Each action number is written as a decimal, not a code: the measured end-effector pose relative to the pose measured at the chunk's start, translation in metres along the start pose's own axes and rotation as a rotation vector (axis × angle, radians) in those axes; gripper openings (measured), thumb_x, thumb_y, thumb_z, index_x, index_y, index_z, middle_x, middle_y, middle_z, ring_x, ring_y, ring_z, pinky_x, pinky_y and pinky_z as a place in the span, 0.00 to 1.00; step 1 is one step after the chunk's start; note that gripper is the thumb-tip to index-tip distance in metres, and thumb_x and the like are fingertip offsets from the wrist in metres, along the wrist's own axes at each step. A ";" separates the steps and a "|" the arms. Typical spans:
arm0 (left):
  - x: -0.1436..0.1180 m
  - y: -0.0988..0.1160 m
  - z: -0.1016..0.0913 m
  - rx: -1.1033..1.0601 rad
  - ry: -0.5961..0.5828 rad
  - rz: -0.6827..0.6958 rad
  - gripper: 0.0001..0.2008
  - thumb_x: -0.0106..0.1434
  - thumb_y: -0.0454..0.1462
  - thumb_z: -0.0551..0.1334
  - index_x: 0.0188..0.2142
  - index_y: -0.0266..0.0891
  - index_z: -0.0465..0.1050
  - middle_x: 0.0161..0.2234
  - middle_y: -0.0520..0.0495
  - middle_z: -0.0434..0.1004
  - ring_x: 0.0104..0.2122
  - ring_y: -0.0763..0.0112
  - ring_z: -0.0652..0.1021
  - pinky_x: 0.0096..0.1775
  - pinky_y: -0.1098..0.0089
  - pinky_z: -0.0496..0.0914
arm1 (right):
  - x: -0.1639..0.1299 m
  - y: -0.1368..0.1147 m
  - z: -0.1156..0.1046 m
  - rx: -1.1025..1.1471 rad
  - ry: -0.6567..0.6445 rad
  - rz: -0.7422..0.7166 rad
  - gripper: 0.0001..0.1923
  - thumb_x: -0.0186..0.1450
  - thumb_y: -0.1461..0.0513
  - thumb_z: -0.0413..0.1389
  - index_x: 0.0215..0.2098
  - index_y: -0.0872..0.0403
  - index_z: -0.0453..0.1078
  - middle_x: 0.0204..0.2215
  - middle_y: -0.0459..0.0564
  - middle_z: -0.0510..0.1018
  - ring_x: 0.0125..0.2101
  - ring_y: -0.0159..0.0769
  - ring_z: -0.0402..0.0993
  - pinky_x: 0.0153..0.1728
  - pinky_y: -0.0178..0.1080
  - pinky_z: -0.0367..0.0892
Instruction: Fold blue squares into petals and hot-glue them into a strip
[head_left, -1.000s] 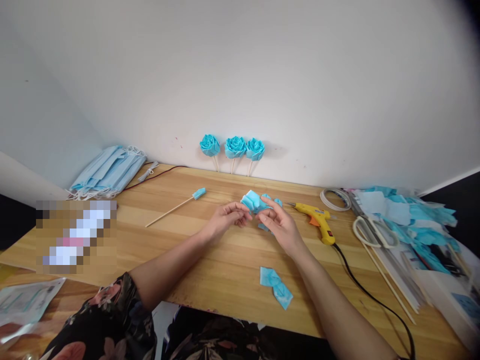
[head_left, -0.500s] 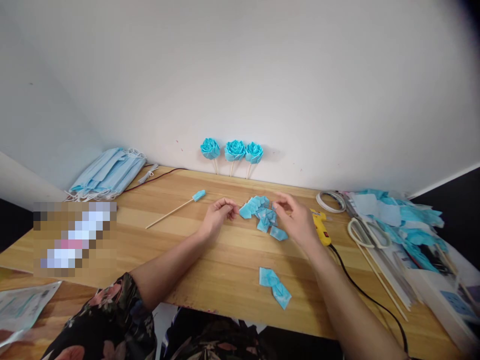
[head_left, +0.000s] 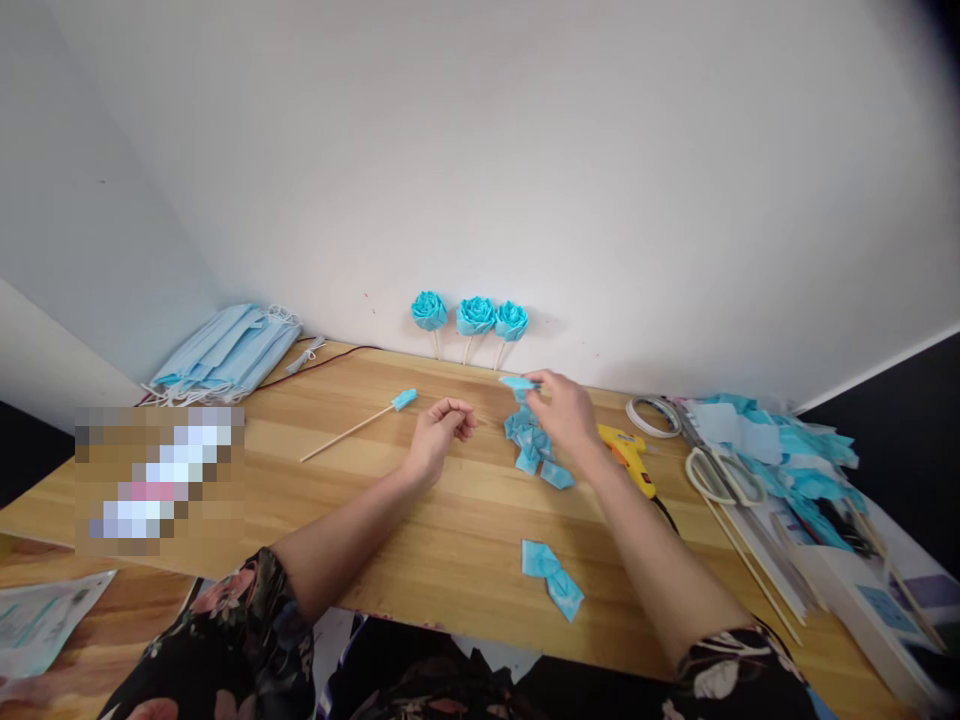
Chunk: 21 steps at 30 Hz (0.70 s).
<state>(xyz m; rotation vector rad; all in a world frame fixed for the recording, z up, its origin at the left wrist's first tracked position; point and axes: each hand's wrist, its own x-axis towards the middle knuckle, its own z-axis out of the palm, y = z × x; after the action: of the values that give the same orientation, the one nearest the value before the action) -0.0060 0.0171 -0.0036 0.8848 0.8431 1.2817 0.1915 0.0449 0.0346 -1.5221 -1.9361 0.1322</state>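
Note:
My right hand (head_left: 564, 415) is lifted a little over the wooden table (head_left: 420, 530) and pinches a small folded blue petal piece (head_left: 519, 383) between thumb and fingers. Just below it lies a pile of folded blue petal pieces (head_left: 534, 446). My left hand (head_left: 439, 434) rests on the table left of the pile, fingers curled shut with nothing visible in them. A wooden stick with a blue bud (head_left: 358, 425) lies further left. Two joined blue pieces (head_left: 553, 580) sit near the front edge.
Three finished blue roses on sticks (head_left: 471, 318) lean against the wall. A stack of blue face masks (head_left: 225, 350) lies at the back left. A yellow glue gun (head_left: 628, 456) with a black cord, a tape roll (head_left: 654, 414), scissors (head_left: 724, 478), sticks and blue scraps (head_left: 787, 450) fill the right side.
The blue pieces that both hands held have been set down as a pile. My right hand has picked one piece up and raised it; my left hand has let go and curled shut.

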 end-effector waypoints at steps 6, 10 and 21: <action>-0.001 -0.002 0.001 0.008 -0.085 -0.055 0.14 0.54 0.42 0.63 0.38 0.36 0.71 0.27 0.50 0.73 0.25 0.76 0.70 0.29 0.73 0.63 | -0.011 -0.011 -0.017 1.046 -0.037 0.479 0.12 0.55 0.54 0.62 0.33 0.53 0.72 0.28 0.45 0.78 0.28 0.35 0.74 0.33 0.40 0.71; -0.003 -0.005 0.002 0.068 -0.224 -0.118 0.19 0.56 0.48 0.63 0.41 0.36 0.73 0.31 0.48 0.73 0.27 0.76 0.70 0.29 0.73 0.63 | -0.031 -0.013 -0.006 1.158 -0.120 0.583 0.13 0.52 0.54 0.64 0.30 0.53 0.71 0.25 0.45 0.77 0.25 0.33 0.73 0.28 0.38 0.70; -0.005 0.000 0.003 0.262 -0.370 -0.122 0.16 0.53 0.47 0.66 0.35 0.36 0.74 0.29 0.50 0.73 0.26 0.76 0.69 0.31 0.73 0.63 | -0.049 -0.014 0.002 1.279 -0.209 0.562 0.11 0.57 0.55 0.62 0.34 0.53 0.71 0.27 0.45 0.77 0.25 0.31 0.71 0.26 0.35 0.69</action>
<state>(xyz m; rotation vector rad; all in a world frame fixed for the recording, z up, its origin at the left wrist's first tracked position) -0.0035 0.0121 -0.0019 1.2162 0.7635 0.8756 0.1840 -0.0030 0.0180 -1.0468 -0.9997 1.4817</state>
